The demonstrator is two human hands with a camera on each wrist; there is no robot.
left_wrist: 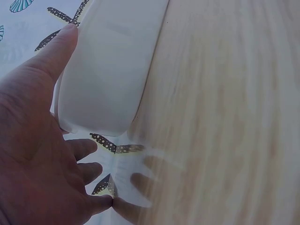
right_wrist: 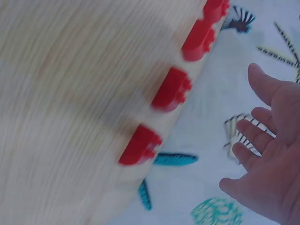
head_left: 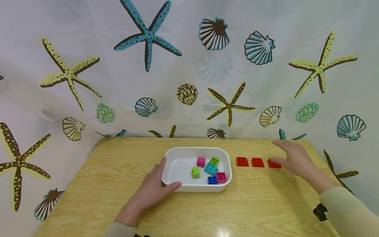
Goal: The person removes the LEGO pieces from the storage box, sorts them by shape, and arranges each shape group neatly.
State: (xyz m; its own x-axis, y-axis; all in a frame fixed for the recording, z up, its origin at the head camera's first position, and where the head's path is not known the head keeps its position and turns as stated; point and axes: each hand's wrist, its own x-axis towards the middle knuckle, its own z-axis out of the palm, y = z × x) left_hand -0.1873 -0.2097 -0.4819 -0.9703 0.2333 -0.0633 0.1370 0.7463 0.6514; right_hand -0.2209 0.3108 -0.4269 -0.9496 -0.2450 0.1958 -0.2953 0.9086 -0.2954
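Okay, my read: the step in hand is setting the red bricks [head_left: 258, 162] out in line. They sit spaced in a row on the table [head_left: 97, 184], just right of the tray [head_left: 198, 188]. Head view shows three, right wrist view four; the end brick [right_wrist: 140, 146] is probably hidden behind the right hand [head_left: 294, 159].

That hand is spread over the row's right end, thumb well off the fingers, nothing held. Left hand [head_left: 152, 186] is at the tray's left end, fingers spread along the side, thumb over the front rim. Looks like a steadying touch; can't tell how hard it presses.

No red visible in the tray, so I'd call the red row about done. Next move would call for either squaring the end brick with a light pinch, or bringing the right hand over to the tray for another colour.

In the tray: two pinks, two greens, a teal [head_left: 211, 169] and a blue [head_left: 212, 180]. Most bunch toward the right end. Blue and the front pink [head_left: 221, 177] crowd the front right corner, so the wall leaves little finger room. Left green [head_left: 195, 172] has more space. Row lies between right hand and tray: a low sweep could knock it. Printed cloth [head_left: 183, 69] hangs behind the table.
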